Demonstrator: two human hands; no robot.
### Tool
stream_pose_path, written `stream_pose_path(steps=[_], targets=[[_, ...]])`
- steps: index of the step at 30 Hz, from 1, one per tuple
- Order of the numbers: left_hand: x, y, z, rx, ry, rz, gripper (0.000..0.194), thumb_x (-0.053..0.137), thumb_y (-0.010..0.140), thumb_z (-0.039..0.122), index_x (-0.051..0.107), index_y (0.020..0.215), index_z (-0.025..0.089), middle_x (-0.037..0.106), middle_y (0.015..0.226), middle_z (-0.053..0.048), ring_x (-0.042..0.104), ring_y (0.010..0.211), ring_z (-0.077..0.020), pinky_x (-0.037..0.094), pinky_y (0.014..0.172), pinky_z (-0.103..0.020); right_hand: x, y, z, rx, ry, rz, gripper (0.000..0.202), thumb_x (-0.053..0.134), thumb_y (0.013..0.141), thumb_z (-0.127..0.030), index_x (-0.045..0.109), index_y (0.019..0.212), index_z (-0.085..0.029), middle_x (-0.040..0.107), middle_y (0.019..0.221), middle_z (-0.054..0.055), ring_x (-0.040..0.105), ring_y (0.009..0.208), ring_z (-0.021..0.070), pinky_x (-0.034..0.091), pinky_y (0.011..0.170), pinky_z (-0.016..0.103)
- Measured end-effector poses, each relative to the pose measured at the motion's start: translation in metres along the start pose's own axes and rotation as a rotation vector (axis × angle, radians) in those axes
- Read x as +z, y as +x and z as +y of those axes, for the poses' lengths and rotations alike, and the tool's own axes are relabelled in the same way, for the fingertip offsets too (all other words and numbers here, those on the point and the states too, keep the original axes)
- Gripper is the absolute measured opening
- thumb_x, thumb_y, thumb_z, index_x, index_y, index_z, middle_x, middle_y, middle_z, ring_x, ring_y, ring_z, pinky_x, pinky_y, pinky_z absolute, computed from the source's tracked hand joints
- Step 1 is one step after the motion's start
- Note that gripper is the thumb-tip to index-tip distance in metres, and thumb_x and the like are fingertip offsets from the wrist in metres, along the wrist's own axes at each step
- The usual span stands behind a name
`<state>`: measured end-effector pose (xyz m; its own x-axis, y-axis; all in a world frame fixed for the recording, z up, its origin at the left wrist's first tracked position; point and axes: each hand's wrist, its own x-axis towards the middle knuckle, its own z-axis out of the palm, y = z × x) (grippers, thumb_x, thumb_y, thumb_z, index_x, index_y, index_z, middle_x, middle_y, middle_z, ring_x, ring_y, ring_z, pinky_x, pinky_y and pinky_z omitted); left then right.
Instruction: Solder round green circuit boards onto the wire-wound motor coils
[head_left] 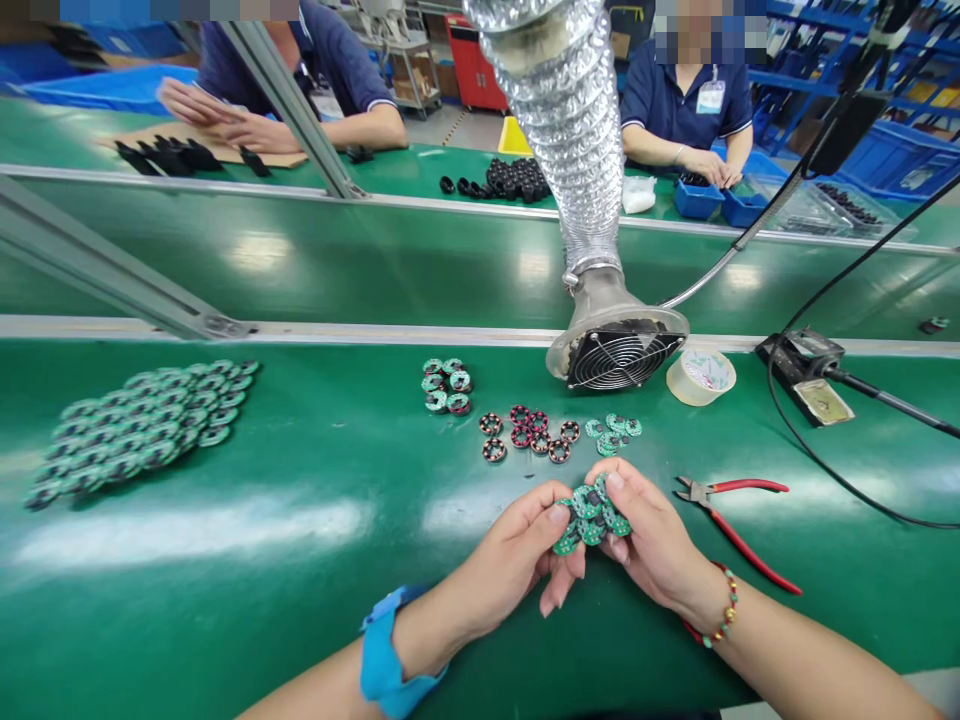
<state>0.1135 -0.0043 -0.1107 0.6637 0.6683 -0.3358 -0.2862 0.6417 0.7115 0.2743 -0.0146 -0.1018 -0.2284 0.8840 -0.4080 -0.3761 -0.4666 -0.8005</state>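
Between my two hands is a small cluster of round green circuit boards point(591, 517). My left hand point(529, 540), with a blue band at the wrist, pinches the cluster's left side between thumb and fingers. On its right side, my right hand point(645, 520) grips it with the thumb on top; a beaded bracelet circles that wrist. Just beyond the hands lie several loose green boards point(613, 435) and several copper-wound rings point(538, 440). Farther left, several rings topped with green boards point(446, 385) stand in two columns.
A large stack of green boards point(142, 430) lies at left. Red-handled cutters point(750, 540) rest right of my hands. A fan hood point(626, 355) hangs above the far edge, beside a tape roll point(701, 377) and a soldering stand point(806, 375). Two people work behind the divider.
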Motion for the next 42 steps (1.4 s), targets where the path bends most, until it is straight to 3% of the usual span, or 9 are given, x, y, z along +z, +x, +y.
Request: stream_pose_path(steps=[6, 12, 15, 19, 22, 28, 32, 38, 42], targets=[[0.003, 0.004, -0.002, 0.025, -0.109, 0.029, 0.044, 0.065, 0.082, 0.058, 0.047, 0.084, 0.018, 0.060, 0.058, 0.005, 0.041, 0.033, -0.0026, 0.027, 0.033, -0.014, 0.003, 0.002, -0.002, 0.002, 0.018, -0.041, 0.040, 0.057, 0.084, -0.061, 0.045, 0.087, -0.023, 0.037, 0.047, -0.012, 0.026, 0.036, 0.0048, 0.022, 0.039, 0.019], [-0.002, 0.008, 0.000, 0.073, 0.152, 0.203, 0.046, 0.061, 0.083, 0.060, 0.049, 0.096, 0.017, 0.060, 0.066, 0.004, 0.052, 0.047, -0.0065, 0.039, 0.046, -0.018, -0.014, 0.009, -0.001, -0.065, -0.175, -0.007, 0.037, 0.052, 0.089, -0.059, 0.048, 0.093, -0.022, 0.041, 0.050, -0.010, 0.033, 0.041, 0.0071, 0.025, 0.044, 0.021], [-0.004, 0.009, -0.001, 0.063, 0.248, 0.209, 0.047, 0.058, 0.084, 0.061, 0.046, 0.099, 0.018, 0.059, 0.067, 0.004, 0.054, 0.050, -0.0084, 0.040, 0.047, -0.021, -0.017, 0.008, 0.000, -0.114, -0.332, 0.005, 0.039, 0.051, 0.089, -0.060, 0.051, 0.100, -0.022, 0.046, 0.059, -0.008, 0.039, 0.048, 0.0092, 0.029, 0.047, 0.023], [-0.003, 0.007, -0.003, 0.096, 0.314, 0.203, 0.048, 0.048, 0.087, 0.064, 0.047, 0.100, 0.018, 0.059, 0.074, 0.002, 0.057, 0.057, -0.0105, 0.044, 0.052, -0.024, -0.014, 0.003, -0.001, -0.177, -0.525, 0.026, 0.032, 0.053, 0.091, -0.053, 0.053, 0.101, -0.022, 0.056, 0.074, -0.002, 0.050, 0.069, 0.0135, 0.038, 0.066, 0.028], [-0.003, 0.006, -0.001, 0.102, 0.446, 0.211, 0.043, 0.055, 0.086, 0.059, 0.050, 0.100, 0.018, 0.055, 0.068, 0.004, 0.050, 0.051, -0.0081, 0.038, 0.049, -0.021, -0.011, 0.000, -0.001, -0.194, -0.637, 0.013, 0.029, 0.051, 0.092, -0.051, 0.052, 0.100, -0.023, 0.057, 0.078, -0.001, 0.051, 0.074, 0.0152, 0.038, 0.072, 0.030], [-0.006, 0.005, 0.004, 0.072, 0.438, 0.203, 0.042, 0.061, 0.082, 0.055, 0.058, 0.095, 0.016, 0.054, 0.057, 0.005, 0.044, 0.044, -0.0064, 0.030, 0.043, -0.019, -0.016, 0.002, -0.003, -0.158, -0.681, -0.036, 0.036, 0.047, 0.092, -0.057, 0.048, 0.087, -0.022, 0.037, 0.065, -0.006, 0.034, 0.061, 0.0122, 0.030, 0.058, 0.026], [-0.010, 0.005, 0.004, 0.017, 0.333, 0.165, 0.045, 0.066, 0.078, 0.059, 0.058, 0.087, 0.016, 0.054, 0.052, 0.005, 0.045, 0.041, -0.0059, 0.030, 0.041, -0.017, -0.019, 0.003, -0.009, -0.159, -0.611, -0.157, 0.045, 0.051, 0.088, -0.063, 0.046, 0.075, -0.021, 0.042, 0.068, -0.005, 0.035, 0.063, 0.0107, 0.032, 0.059, 0.025], [-0.008, 0.003, 0.001, -0.014, 0.127, 0.051, 0.055, 0.072, 0.067, 0.067, 0.052, 0.077, 0.017, 0.050, 0.048, 0.006, 0.039, 0.036, -0.0040, 0.026, 0.037, -0.016, -0.013, 0.003, -0.001, -0.093, -0.481, -0.307, 0.056, 0.039, 0.081, -0.080, 0.038, 0.075, -0.025, 0.029, 0.046, -0.012, 0.024, 0.038, 0.0080, 0.026, 0.040, 0.022], [-0.004, 0.008, 0.006, 0.026, 0.232, 0.120, 0.052, 0.065, 0.073, 0.068, 0.051, 0.079, 0.018, 0.049, 0.051, 0.006, 0.037, 0.038, -0.0047, 0.025, 0.038, -0.017, -0.026, 0.010, -0.015, -0.174, -0.564, -0.162, 0.054, 0.035, 0.084, -0.077, 0.038, 0.075, -0.024, 0.031, 0.050, -0.010, 0.027, 0.041, 0.0080, 0.028, 0.041, 0.022]])
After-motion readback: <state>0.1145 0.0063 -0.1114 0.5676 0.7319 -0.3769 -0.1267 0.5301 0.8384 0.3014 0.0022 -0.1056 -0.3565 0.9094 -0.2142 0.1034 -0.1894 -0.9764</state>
